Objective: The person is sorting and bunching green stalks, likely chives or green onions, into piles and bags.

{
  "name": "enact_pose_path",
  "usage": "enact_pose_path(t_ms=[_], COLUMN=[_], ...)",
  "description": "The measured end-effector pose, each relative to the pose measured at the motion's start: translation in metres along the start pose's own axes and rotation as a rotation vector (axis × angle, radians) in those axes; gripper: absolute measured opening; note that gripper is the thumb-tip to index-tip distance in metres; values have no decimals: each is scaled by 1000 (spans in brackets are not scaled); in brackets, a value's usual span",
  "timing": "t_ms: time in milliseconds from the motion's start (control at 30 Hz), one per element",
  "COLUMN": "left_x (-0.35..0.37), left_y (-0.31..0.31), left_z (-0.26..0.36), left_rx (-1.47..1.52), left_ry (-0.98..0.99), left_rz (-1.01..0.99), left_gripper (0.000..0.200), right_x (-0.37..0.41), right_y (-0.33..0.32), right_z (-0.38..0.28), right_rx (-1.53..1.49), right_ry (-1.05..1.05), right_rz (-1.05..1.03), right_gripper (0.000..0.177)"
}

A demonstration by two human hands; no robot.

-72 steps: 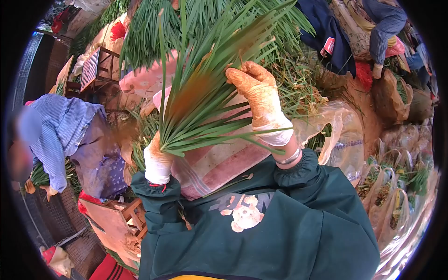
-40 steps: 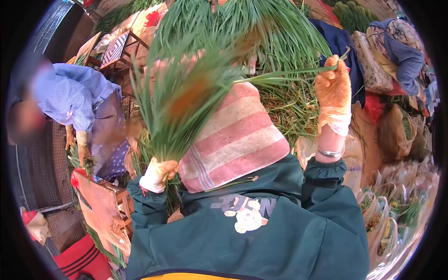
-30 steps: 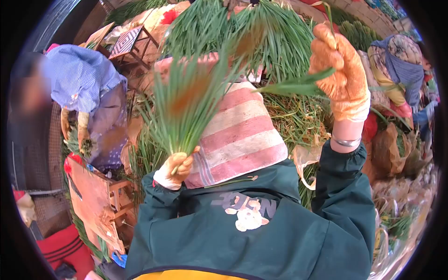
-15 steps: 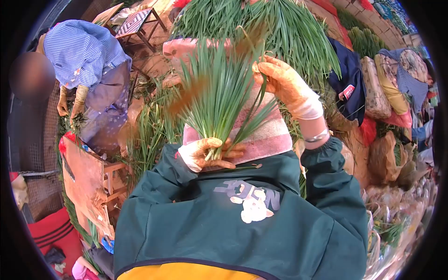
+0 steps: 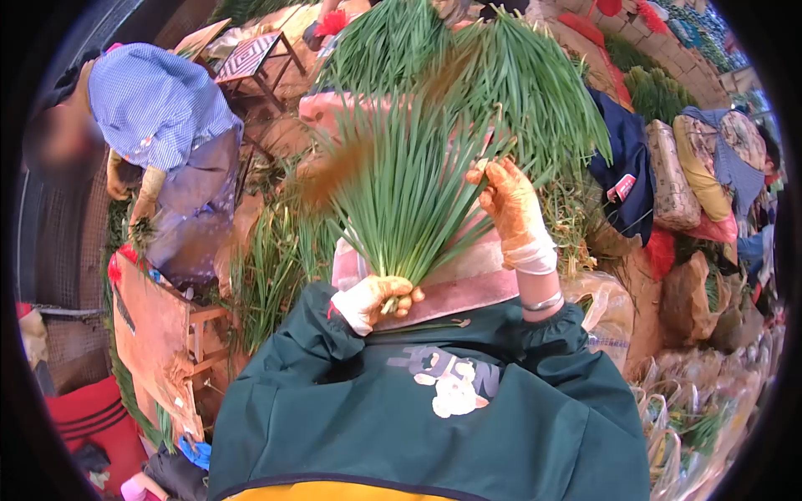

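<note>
A fanned bunch of long green leafy stalks (image 5: 409, 200) rises from my left hand (image 5: 378, 302), whose gloved fingers are wrapped round its pale base. My right hand (image 5: 508, 200), in a stained orange-white glove, is at the right side of the bunch, its fingertips pinched on a leaf near the upper part. Beneath both hands a pink and white striped cloth (image 5: 468, 299) lies over my lap. Beyond the bunch are large heaps of the same green stalks (image 5: 526, 92).
At the left a person in a blue checked top (image 5: 159, 100) bends over with gloved hands. A wooden stool (image 5: 154, 334) stands below them, a patterned stool (image 5: 251, 57) behind. To the right lie a dark blue cloth (image 5: 622, 150), rolled bundles (image 5: 671, 179) and plastic bags (image 5: 710, 401).
My right hand has moved down and slightly right. The bunch is fanned wider, and my left fingers have closed round its base. The person at the left has shifted a little.
</note>
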State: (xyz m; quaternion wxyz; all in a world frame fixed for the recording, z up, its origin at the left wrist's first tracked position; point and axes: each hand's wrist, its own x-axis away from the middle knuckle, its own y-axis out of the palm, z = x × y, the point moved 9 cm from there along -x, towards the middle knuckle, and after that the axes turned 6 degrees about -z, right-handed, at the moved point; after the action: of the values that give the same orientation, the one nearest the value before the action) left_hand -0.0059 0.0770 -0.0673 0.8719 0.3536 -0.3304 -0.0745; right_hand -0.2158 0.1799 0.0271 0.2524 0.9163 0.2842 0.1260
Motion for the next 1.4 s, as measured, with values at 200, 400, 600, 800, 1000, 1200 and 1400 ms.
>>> enact_pose_path(t_ms=[200, 400, 600, 800, 1000, 1200, 1400], left_x=[3, 13, -10, -9, 3, 0, -9], left_y=[8, 29, 58, 58, 32, 36, 2], left_z=[8, 27, 57, 57, 90, 136, 103], left_rx=[-18, -19, -142, -368, -503, -672, -920], left_ry=[-4, 18, 42, 8, 149, 572, 480], left_rz=[6, -17, -39, -66, 235, 289, 379], left_gripper=[22, 24, 18, 25, 38, 41, 29], right_x=[6, 5, -5, 18, 47, 86, 112], right_y=[-6, -43, -76, -216, -247, -289, -159], right_z=[-10, 10, -8, -76, -109, -69, -135], right_rx=[66, -223, -404, -191, 541, 1126, 1214], right_ry=[-85, -182, -310, -546, -207, 68, -485], right_rz=[98, 328, 316, 734, 603, 708, 752], right_gripper=[8, 9, 8, 19, 32, 31, 40])
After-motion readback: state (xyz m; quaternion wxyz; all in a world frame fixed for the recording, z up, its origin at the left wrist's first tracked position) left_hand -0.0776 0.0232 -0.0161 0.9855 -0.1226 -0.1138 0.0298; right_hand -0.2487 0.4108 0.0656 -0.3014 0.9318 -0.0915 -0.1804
